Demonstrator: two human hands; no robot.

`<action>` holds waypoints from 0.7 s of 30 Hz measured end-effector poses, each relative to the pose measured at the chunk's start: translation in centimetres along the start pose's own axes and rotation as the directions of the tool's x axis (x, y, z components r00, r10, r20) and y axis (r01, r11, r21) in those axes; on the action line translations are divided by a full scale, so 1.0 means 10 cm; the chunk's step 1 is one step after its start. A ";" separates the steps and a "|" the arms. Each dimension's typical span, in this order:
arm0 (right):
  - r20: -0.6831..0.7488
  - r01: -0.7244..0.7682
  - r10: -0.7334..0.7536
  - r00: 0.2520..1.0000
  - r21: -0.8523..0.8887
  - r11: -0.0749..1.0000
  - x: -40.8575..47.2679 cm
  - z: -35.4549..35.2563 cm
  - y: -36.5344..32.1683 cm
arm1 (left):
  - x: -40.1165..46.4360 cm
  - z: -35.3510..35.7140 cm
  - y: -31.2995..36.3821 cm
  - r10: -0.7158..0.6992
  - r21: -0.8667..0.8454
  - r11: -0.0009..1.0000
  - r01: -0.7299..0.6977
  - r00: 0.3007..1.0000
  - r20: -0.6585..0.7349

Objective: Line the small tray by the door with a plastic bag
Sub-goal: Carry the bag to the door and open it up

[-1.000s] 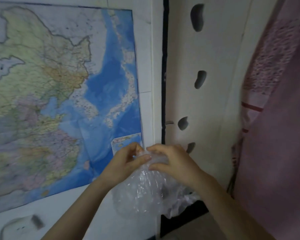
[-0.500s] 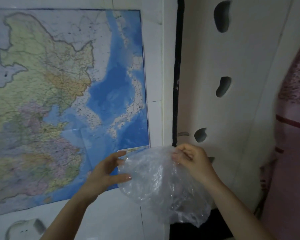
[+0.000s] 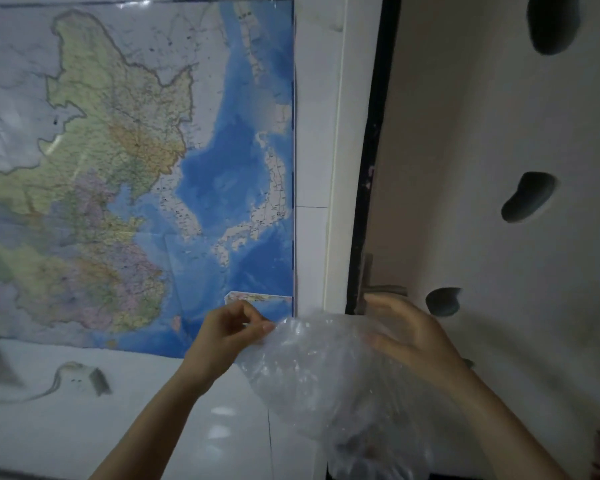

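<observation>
My left hand (image 3: 238, 327) pinches the plastic bag (image 3: 329, 379) rim, my right hand (image 3: 409, 336) grips its other side, spreading it; next, I'd say, find the unseen tray

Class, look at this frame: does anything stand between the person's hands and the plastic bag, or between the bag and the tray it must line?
Nothing separates them: the left hand and right hand both hold the plastic bag. The tray is out of view, so that path cannot be judged.

A thin, clear, crinkled plastic bag (image 3: 329, 382) is seen before a glossy laminated map (image 3: 136, 168) and matt door (image 3: 482, 150).
</observation>
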State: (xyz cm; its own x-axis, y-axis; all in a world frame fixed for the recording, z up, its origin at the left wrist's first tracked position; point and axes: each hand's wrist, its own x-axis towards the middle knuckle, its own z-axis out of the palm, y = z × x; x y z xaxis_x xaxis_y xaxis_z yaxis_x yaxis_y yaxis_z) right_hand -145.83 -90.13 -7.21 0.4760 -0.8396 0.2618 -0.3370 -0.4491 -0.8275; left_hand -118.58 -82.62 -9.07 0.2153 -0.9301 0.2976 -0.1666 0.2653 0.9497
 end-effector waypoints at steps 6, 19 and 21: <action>0.210 0.314 -0.284 0.936 -0.127 0.941 0.01 0.15 -0.23 | -0.18 0.43 0.08 0.008 -0.018 1.000 -0.009 0.995 -0.098; 0.243 0.226 -0.206 0.948 -0.057 0.972 0.02 0.37 -0.12 | -0.30 0.28 0.16 0.009 0.040 0.999 0.006 0.932 -0.362; 0.235 0.208 -0.191 0.953 -0.050 0.977 0.01 0.51 -0.10 | -0.31 0.24 0.17 -0.001 0.014 1.000 0.006 0.931 -0.365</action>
State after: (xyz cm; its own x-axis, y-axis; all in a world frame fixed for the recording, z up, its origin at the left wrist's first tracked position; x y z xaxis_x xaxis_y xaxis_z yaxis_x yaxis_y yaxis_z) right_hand -141.30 -88.25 -8.84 0.7093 -0.6421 0.2908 -0.2704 -0.6288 -0.7290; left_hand -121.83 -79.96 -8.64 0.5520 -0.7732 0.3122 -0.1784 0.2562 0.9500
